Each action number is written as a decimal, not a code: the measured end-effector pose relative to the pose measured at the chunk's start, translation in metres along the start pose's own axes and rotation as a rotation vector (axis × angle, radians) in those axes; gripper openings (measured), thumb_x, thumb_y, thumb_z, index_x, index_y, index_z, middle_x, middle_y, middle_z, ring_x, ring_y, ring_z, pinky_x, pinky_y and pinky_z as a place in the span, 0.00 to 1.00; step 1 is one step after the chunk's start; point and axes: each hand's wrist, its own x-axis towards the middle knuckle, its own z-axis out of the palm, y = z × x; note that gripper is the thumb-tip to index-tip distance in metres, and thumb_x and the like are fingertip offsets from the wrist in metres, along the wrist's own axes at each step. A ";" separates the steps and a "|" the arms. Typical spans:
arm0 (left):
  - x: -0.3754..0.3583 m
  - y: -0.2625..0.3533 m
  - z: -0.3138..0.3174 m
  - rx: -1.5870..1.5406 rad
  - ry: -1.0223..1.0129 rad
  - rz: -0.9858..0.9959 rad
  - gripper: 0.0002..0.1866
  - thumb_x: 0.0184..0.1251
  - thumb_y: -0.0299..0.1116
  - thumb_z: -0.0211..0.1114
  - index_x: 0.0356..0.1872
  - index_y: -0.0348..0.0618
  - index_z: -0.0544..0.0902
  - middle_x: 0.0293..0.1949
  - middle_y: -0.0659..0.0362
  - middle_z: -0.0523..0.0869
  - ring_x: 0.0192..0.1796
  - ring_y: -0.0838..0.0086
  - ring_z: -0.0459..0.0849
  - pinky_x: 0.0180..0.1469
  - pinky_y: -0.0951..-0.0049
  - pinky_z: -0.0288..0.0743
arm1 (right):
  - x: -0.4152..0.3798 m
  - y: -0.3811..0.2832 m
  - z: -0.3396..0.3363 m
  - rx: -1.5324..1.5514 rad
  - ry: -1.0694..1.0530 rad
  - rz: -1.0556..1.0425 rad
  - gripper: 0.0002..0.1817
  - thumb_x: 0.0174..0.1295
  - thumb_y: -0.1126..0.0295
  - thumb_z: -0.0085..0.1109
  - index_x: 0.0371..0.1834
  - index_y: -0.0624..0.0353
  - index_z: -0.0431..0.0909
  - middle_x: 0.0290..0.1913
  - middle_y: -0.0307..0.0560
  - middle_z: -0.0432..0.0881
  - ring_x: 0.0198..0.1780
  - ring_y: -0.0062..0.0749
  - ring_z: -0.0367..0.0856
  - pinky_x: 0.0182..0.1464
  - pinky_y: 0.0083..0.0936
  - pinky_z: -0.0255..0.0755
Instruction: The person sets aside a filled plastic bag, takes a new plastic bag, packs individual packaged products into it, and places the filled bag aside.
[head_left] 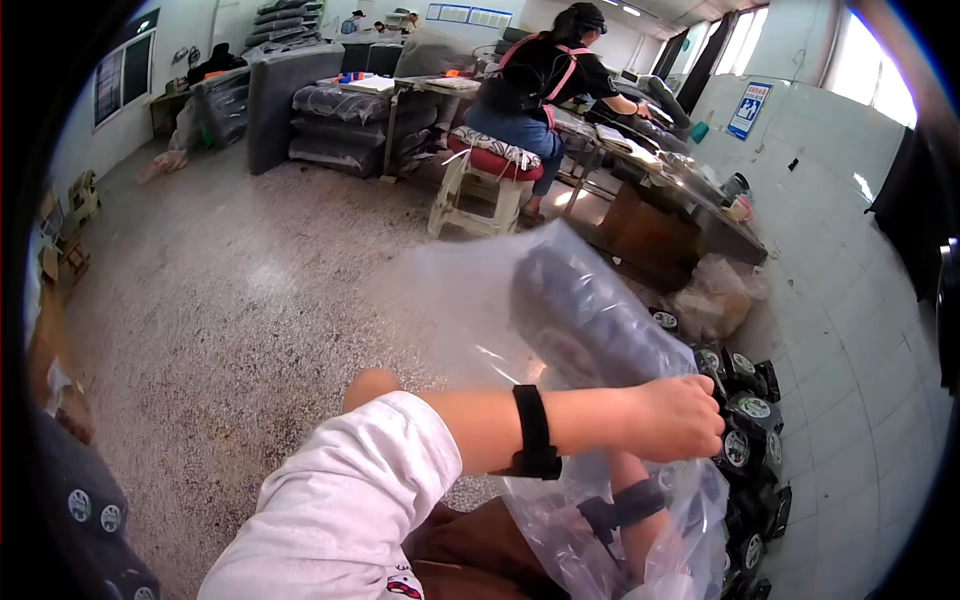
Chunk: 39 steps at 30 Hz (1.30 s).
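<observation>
My left hand [680,420] is a closed fist on the edge of a large clear plastic bag [620,500], and its forearm crosses the view from the left. Inside the bag's far part lies a dark grey rolled bundle [590,300]. My right forearm [645,515], with a black strap, rises from below and is partly covered by the plastic. The fingers of my right hand are hidden behind my left forearm.
Several black packs with round labels [745,445] are piled along the right wall. A person [545,80] sits on a cushioned stool [490,170] at a worktable. Wrapped grey slabs [340,115] are stacked behind. More labelled dark packs [85,500] lie at lower left.
</observation>
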 end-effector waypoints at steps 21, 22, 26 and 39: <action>0.049 0.144 -0.046 -0.964 0.792 0.142 0.08 0.56 0.36 0.59 0.23 0.47 0.74 0.22 0.59 0.74 0.25 0.61 0.75 0.26 0.66 0.69 | -0.034 0.029 0.006 -0.352 -0.136 -0.120 0.18 0.48 0.72 0.59 0.45 0.58 0.71 0.46 0.46 0.76 0.49 0.41 0.74 0.48 0.32 0.70; 0.047 0.146 -0.047 -0.934 0.811 0.208 0.08 0.56 0.37 0.60 0.23 0.46 0.75 0.23 0.59 0.75 0.26 0.60 0.75 0.26 0.66 0.70 | -0.036 0.031 0.006 -0.369 -0.141 -0.128 0.18 0.48 0.72 0.59 0.45 0.58 0.71 0.46 0.46 0.76 0.49 0.41 0.74 0.48 0.33 0.70; 0.031 0.100 -0.060 -0.710 0.738 0.094 0.09 0.55 0.38 0.62 0.22 0.46 0.76 0.26 0.59 0.78 0.27 0.62 0.77 0.28 0.65 0.71 | -0.039 0.035 0.007 -0.439 -0.157 -0.184 0.18 0.47 0.72 0.59 0.44 0.58 0.71 0.46 0.47 0.76 0.49 0.42 0.74 0.49 0.33 0.70; -0.229 -0.065 0.029 -0.311 -0.493 -0.836 0.26 0.49 0.36 0.69 0.53 0.45 0.75 0.52 0.51 0.78 0.53 0.58 0.77 0.54 0.62 0.71 | -0.053 0.084 0.000 -0.793 -0.362 -0.687 0.16 0.45 0.73 0.58 0.40 0.59 0.72 0.45 0.48 0.76 0.49 0.45 0.74 0.50 0.34 0.70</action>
